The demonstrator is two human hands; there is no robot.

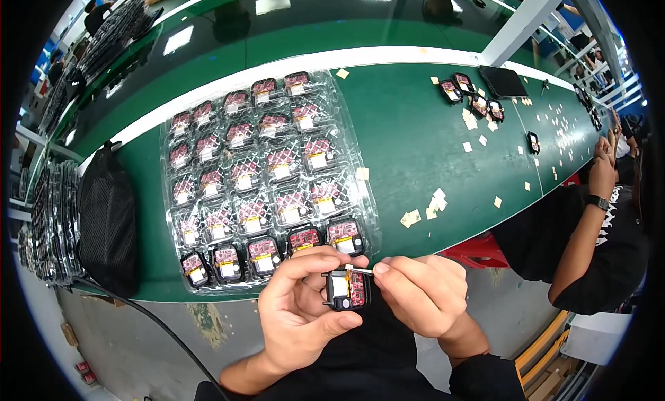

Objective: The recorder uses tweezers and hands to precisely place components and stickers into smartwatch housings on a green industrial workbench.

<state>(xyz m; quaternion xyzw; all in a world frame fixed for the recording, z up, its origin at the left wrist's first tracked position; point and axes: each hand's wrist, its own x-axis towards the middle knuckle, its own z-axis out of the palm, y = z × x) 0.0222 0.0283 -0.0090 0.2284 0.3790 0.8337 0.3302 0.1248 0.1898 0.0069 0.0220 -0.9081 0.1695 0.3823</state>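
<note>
My left hand [294, 318] is closed around a small black device casing [357, 290] by its edges, just in front of the table. Its open side faces up and shows a red circuit board, a silvery-white block and a strip of yellow tape. My right hand [426, 293] pinches thin metal tweezers [363, 270]. Their tip reaches the casing's far edge, by a tiny pale piece; whether they grip it I cannot tell. Just beyond my hands lies a clear plastic tray [367, 214] holding rows of similar casings.
On the green table [409, 124], several casings [479, 105] lie near a black flat panel [503, 82]. Small pale paper pieces [413, 216] are scattered about. A black mesh bag [107, 221] and stacked trays [52, 221] stand left. Another person's arm [589, 221] is at the right.
</note>
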